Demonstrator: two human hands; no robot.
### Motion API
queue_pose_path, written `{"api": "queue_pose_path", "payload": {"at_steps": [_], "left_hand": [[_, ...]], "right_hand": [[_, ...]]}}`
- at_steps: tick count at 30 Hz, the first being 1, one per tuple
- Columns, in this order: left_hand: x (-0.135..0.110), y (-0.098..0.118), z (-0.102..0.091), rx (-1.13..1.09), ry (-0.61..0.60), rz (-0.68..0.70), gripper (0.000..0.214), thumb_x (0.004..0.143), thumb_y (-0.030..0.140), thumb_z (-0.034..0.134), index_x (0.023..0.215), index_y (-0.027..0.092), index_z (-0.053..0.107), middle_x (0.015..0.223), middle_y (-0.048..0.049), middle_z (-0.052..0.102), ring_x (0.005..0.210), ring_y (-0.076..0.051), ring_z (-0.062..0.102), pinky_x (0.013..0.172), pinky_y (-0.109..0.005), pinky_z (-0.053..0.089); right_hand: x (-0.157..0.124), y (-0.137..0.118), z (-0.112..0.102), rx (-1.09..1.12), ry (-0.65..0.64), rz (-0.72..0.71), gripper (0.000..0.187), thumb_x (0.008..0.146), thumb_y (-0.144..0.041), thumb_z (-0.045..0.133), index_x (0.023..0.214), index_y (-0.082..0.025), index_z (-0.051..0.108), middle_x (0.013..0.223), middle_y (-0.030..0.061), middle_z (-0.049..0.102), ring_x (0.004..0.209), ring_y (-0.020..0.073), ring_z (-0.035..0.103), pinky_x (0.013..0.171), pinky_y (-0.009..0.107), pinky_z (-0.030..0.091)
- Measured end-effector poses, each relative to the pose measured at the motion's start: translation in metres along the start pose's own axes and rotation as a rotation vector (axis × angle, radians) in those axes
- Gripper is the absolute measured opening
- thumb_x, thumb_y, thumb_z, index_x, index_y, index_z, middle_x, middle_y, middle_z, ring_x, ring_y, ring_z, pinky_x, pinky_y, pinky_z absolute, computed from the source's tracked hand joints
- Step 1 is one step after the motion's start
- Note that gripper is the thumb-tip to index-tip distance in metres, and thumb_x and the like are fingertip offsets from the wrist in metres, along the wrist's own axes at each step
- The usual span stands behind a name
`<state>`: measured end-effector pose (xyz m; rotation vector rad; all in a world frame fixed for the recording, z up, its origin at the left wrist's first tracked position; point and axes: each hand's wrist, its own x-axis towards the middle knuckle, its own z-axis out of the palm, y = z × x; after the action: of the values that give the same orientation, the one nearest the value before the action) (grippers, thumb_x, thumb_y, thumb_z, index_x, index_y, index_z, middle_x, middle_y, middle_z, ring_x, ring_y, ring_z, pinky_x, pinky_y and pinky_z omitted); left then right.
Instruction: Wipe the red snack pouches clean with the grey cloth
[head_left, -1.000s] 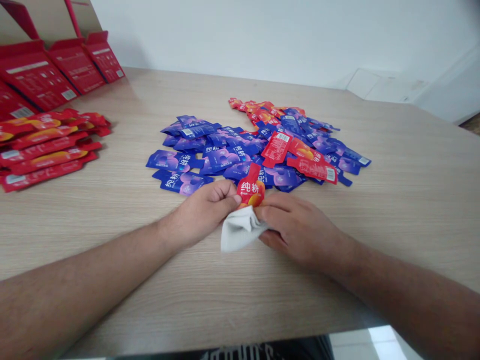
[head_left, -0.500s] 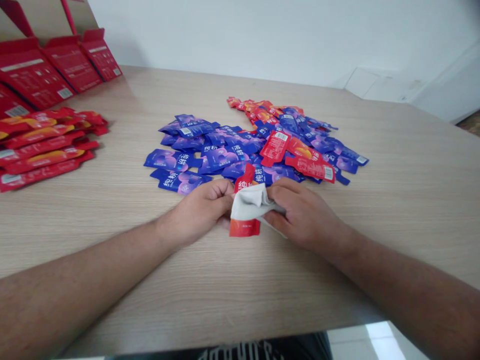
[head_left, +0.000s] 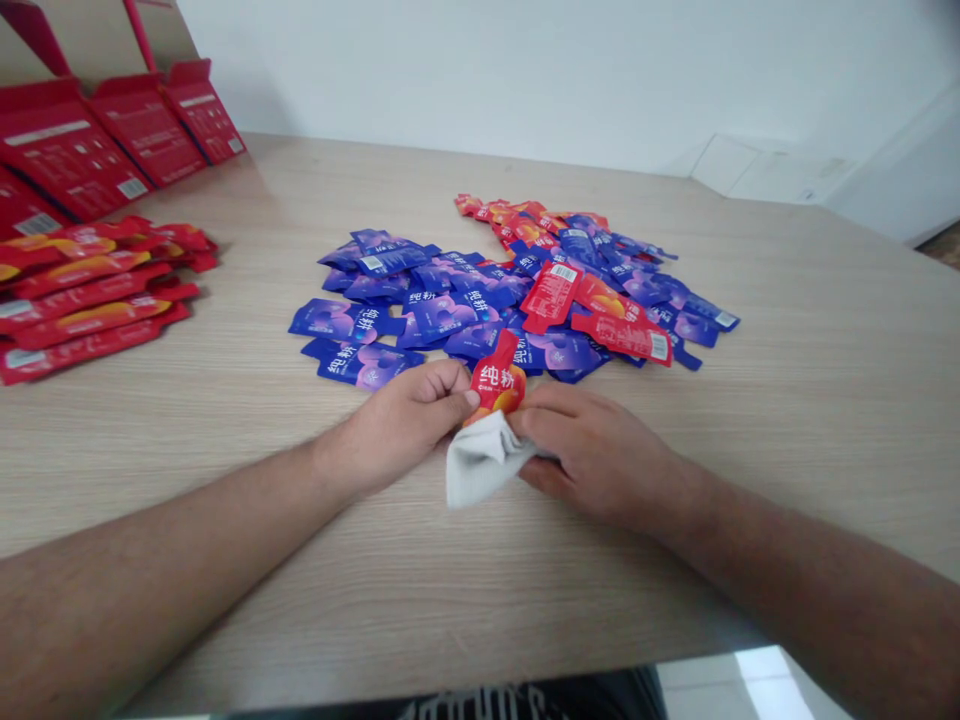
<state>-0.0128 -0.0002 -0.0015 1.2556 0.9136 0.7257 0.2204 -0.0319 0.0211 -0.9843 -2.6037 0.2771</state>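
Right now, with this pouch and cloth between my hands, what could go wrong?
The red foil pouch is held only at its lower end, through the white cloth, by your left hand and right hand, so it could slip and land among the loose pile of blue foil pouches just ahead. Your left hand's knuckles also sit close to the nearest blue foil pouch, which might get nudged.

A white cloth [head_left: 484, 460] covers the base of a red sachet [head_left: 497, 385]; red cartons [head_left: 71, 130] run off the left edge, their print too small to read.
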Motion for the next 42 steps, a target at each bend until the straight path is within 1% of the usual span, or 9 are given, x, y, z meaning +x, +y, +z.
{"api": "queue_pose_path", "payload": {"at_steps": [4,9,14,20,24,29,34,39,42], "left_hand": [[0.0005,0.0008,-0.0004,0.005,0.01,-0.002,0.022,0.087,0.033,0.069,0.078,0.018,0.056,0.069,0.0026,0.062,0.057,-0.01,0.056,0.055,-0.021,0.047],[0.0003,0.0005,-0.0004,0.002,0.012,0.004,0.024,0.089,0.036,0.068,0.078,0.018,0.055,0.067,0.0026,0.06,0.054,-0.008,0.052,0.05,-0.019,0.042],[0.0001,0.0009,0.0003,0.013,0.021,0.016,0.023,0.089,0.032,0.068,0.077,0.017,0.055,0.067,0.003,0.06,0.055,-0.008,0.055,0.052,-0.019,0.044],[-0.0001,0.0014,0.001,-0.016,0.017,0.0,0.024,0.089,0.035,0.068,0.078,0.018,0.055,0.066,0.003,0.06,0.054,-0.008,0.053,0.051,-0.019,0.043],[0.0002,0.0021,0.0012,0.001,0.018,0.005,0.022,0.088,0.032,0.069,0.077,0.018,0.056,0.068,0.0028,0.061,0.056,-0.009,0.056,0.054,-0.02,0.045],[0.0,0.0024,0.0015,-0.012,0.018,-0.001,0.023,0.088,0.034,0.069,0.078,0.018,0.055,0.066,0.0039,0.058,0.053,-0.008,0.051,0.05,-0.019,0.042],[0.0,0.002,0.001,0.016,0.007,0.001,0.022,0.089,0.032,0.068,0.077,0.017,0.056,0.069,0.0027,0.061,0.057,-0.009,0.055,0.055,-0.02,0.045],[-0.0009,0.0029,0.0014,-0.017,0.018,-0.006,0.025,0.089,0.036,0.068,0.079,0.018,0.055,0.068,0.0032,0.059,0.054,-0.008,0.051,0.051,-0.019,0.042],[0.0001,0.001,-0.0005,0.017,0.015,0.005,0.024,0.087,0.035,0.07,0.078,0.018,0.056,0.069,0.0025,0.06,0.057,-0.009,0.054,0.053,-0.02,0.045]], "right_hand": [[0.0004,0.0052,-0.0005,-0.065,0.145,0.148,0.011,0.094,-0.026,0.065,0.1,-0.017,0.061,0.101,0.0095,0.066,0.094,0.0247,0.062,0.083,0.037,0.051],[0.0009,0.0027,-0.0001,0.005,0.015,0.003,0.011,0.094,-0.022,0.064,0.103,-0.019,0.061,0.107,0.0091,0.066,0.102,0.0255,0.062,0.088,0.038,0.051],[0.0008,0.0072,-0.0011,-0.063,0.158,0.161,0.011,0.094,-0.026,0.065,0.098,-0.018,0.06,0.1,0.0094,0.066,0.093,0.0251,0.062,0.082,0.038,0.051],[0.0,0.0051,0.0007,-0.003,0.028,0.03,0.009,0.095,-0.025,0.063,0.102,-0.019,0.06,0.105,0.0088,0.066,0.099,0.0245,0.062,0.087,0.037,0.051],[-0.0001,0.007,0.0,-0.066,0.137,0.17,0.012,0.095,-0.028,0.064,0.098,-0.018,0.058,0.1,0.0089,0.064,0.092,0.024,0.061,0.081,0.037,0.051],[-0.0001,0.0046,-0.0001,-0.001,0.027,0.028,0.009,0.095,-0.024,0.063,0.102,-0.02,0.059,0.105,0.0085,0.065,0.099,0.0244,0.061,0.086,0.037,0.051],[0.0001,0.006,-0.0007,-0.06,0.123,0.151,0.012,0.095,-0.027,0.064,0.1,-0.017,0.06,0.101,0.0091,0.064,0.093,0.0247,0.062,0.082,0.037,0.051],[-0.0005,0.0043,0.0,-0.024,0.04,0.029,0.01,0.095,-0.024,0.063,0.103,-0.018,0.06,0.103,0.0087,0.066,0.098,0.0252,0.062,0.086,0.037,0.051],[-0.0004,0.0065,0.0001,-0.059,0.098,0.108,0.011,0.095,-0.026,0.064,0.102,-0.019,0.059,0.103,0.0091,0.066,0.097,0.0251,0.062,0.084,0.038,0.051]]}}
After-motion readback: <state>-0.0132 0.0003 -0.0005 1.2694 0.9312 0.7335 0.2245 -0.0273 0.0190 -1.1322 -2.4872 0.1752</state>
